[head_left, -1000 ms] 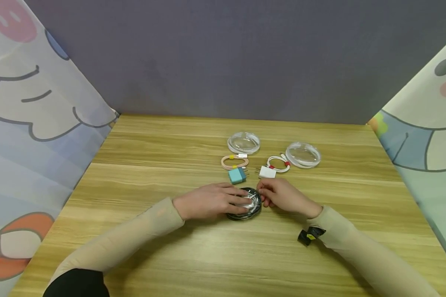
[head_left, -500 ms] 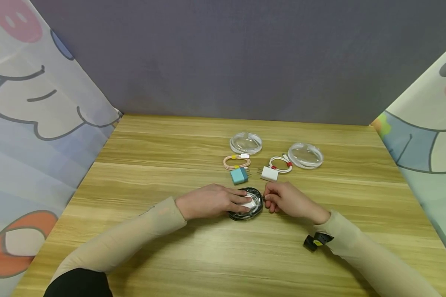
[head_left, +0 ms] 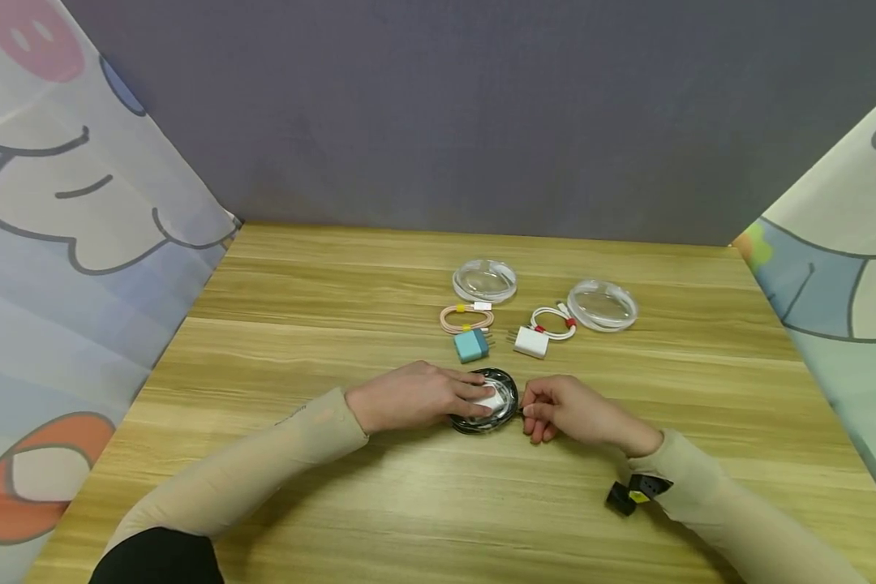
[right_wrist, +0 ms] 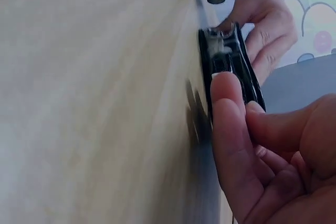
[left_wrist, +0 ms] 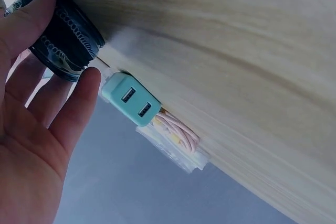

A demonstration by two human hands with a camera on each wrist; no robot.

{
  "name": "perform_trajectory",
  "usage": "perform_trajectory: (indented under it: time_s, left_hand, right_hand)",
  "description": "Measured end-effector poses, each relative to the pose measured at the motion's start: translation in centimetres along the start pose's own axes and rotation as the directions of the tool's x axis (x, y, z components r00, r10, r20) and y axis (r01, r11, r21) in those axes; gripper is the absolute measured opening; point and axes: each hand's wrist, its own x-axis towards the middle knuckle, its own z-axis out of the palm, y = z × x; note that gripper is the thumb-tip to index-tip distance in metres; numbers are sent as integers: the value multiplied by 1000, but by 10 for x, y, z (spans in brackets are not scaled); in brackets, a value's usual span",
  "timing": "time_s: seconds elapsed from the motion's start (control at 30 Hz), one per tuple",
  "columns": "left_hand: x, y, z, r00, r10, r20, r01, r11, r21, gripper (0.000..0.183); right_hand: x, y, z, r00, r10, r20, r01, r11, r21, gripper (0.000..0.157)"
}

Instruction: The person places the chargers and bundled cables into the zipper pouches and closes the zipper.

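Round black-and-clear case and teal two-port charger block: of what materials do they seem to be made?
Round black-and-clear case: probably glossy plastic, because sharp bright reflections run along its wall; for the clear part, glass cannot be excluded.
Teal charger block: likely hard plastic, satin finish, from its rounded edges and even colour.

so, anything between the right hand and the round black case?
Nothing visible: the right hand is at the edge of the round black case. The left hand lies over its other side; the teal charger and white charger sit farther back.
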Motion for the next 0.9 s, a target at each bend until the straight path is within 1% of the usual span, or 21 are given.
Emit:
perform_trajectory:
  time_s: [0.17, 0.33, 0.53, 0.63, 0.77, 0.9]
  left_hand:
    - [1, 0, 0, 1000, 5, -16, -5, 1000, 6, 54]
    - [1, 1, 1, 1000, 12, -27, -12, 1000, 13, 55]
    - [0, 2, 1, 1000, 10, -26, -10, 1000, 3, 54]
    - [-1, 3, 0, 999, 15, -28, -15, 1000, 22, 51]
    - [-2, 3, -1, 999, 29, -25, -27, 998, 59, 47]
    - [-5, 2, -2, 1000, 27, -15, -26, 998, 58, 47]
  right_hand:
    - [-3, 0, 6, 999, 3, 39, -6, 997, 83, 13]
    - [-4, 1, 11, 999, 18, 50, -24, 992, 124, 14]
    - [-2, 4, 12, 998, 43, 47, -49, 989, 141, 15]
    - [-1, 5, 11, 998, 47, 45, -53, 988, 147, 15]
    - [0, 6, 8, 998, 42, 38, -47, 990, 132, 15]
    - [-1, 5, 4, 999, 36, 20, -37, 994, 107, 16]
